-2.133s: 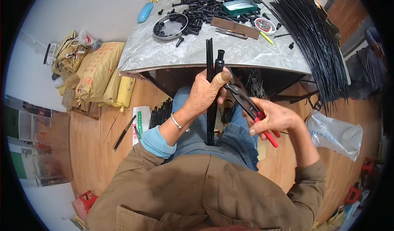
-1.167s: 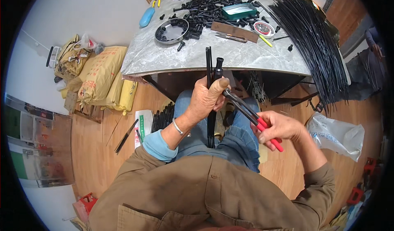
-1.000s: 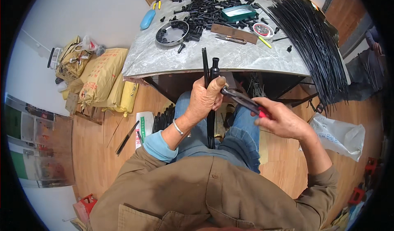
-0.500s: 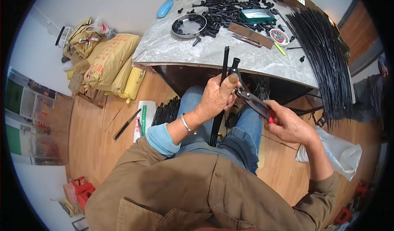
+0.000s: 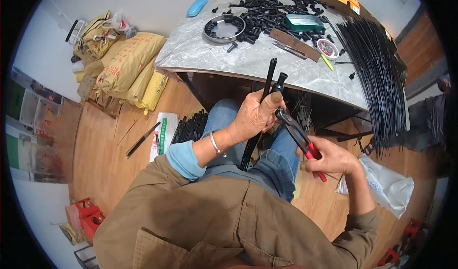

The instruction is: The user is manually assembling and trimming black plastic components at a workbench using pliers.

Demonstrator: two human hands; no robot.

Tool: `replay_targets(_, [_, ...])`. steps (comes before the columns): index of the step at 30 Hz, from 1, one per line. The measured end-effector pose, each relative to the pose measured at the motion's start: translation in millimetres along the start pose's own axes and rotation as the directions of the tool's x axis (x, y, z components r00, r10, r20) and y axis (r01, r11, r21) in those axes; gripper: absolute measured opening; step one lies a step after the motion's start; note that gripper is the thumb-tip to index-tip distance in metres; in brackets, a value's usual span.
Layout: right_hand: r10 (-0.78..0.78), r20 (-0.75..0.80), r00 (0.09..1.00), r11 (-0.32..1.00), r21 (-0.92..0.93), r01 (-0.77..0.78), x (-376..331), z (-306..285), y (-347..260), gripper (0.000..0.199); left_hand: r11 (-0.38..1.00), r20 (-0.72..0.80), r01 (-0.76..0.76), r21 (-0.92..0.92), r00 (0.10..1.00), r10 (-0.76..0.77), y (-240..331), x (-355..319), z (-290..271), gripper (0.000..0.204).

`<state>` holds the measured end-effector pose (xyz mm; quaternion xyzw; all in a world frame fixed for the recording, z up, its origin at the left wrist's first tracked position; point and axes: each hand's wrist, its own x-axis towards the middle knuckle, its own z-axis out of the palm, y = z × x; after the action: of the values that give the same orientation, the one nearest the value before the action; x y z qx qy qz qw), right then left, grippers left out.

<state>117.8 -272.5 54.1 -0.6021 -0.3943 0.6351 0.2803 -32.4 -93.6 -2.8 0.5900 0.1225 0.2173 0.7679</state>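
Over my lap, my left hand [image 5: 252, 115] is closed around a long black rod [image 5: 271, 72] and a black flared-end fitting [image 5: 281, 79], both poking up past the thumb. Below the fist, the lower ends of black rods [image 5: 249, 154] slant down to my lap. My right hand [image 5: 334, 156] grips red-handled pincers [image 5: 298, 134] by the handles. Their dark jaws sit right beside my left thumb, against or very near the fitting. My fingers hide what, if anything, lies between those jaws.
Ahead, a grey marbled table [image 5: 205, 59] bears heaped black fittings [image 5: 272, 11], a round metal dish [image 5: 206, 35], a green box [image 5: 304, 22] and a bundle of thin black rods [image 5: 377, 73]. Yellow sacks [image 5: 129, 61] lean left; a white bag [image 5: 389, 185] lies right.
My right hand has drawn lower and nearer to me, and the pincers now point more steeply with more red handle showing. My left hand keeps its hold. The whole view has shifted slightly.
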Motion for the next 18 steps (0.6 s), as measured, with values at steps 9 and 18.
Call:
replay_targets(9, [-0.026, -0.117, 0.993, 0.977, 0.207, 0.050, 15.8, 22.9, 28.1, 0.028, 1.000, 0.026, 0.011, -0.003, 1.000, -0.011, -4.4, 3.9, -4.8, 0.059])
replay_targets(18, [-0.045, -0.012, 0.999, 0.967, 0.251, 0.046, 15.4, 11.5, 13.9, 0.040, 0.998, 0.085, 0.067, -0.008, 0.994, -0.066, -2.6, 9.1, -10.4, 0.061])
